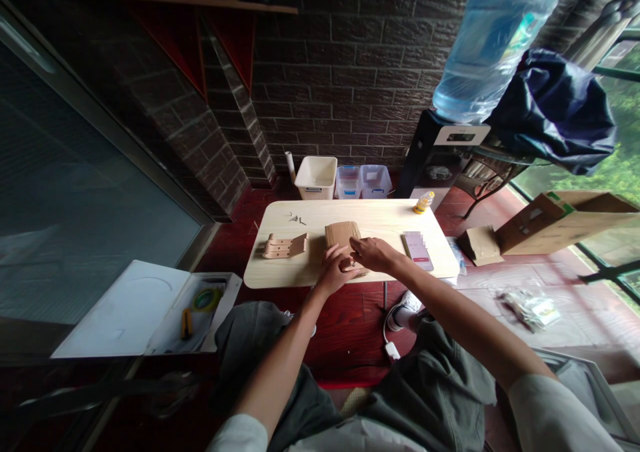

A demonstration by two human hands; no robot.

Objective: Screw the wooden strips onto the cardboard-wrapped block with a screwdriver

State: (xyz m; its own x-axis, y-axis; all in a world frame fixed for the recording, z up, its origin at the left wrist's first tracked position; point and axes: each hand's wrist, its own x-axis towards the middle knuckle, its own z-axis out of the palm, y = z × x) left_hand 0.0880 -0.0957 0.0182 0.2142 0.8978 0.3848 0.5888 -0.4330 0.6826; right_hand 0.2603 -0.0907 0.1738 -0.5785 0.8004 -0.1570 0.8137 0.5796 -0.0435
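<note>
A brown wooden piece (343, 232) with a slightly curved top lies near the middle of the pale folding table (380, 215). My left hand (336, 271) is closed on its near side, fingers bent over the wood. Close beside it, my right hand (373, 253) is curled with the fingers pinched together above the wood's right side. What the pinch holds is too small and covered to make out. Between the hands, a small shiny metal bit shows. To the left rests a wooden part (285, 246) with holes in its slats. Several small screws (299, 220) lie behind that part.
On the table's right are a phone (419, 251) and a small yellow bottle (423, 203). Plastic bins (316, 179) and a water dispenser (445, 149) stand behind. An open white case (193, 312) with tape sits at left; cardboard boxes (550, 222) are at right.
</note>
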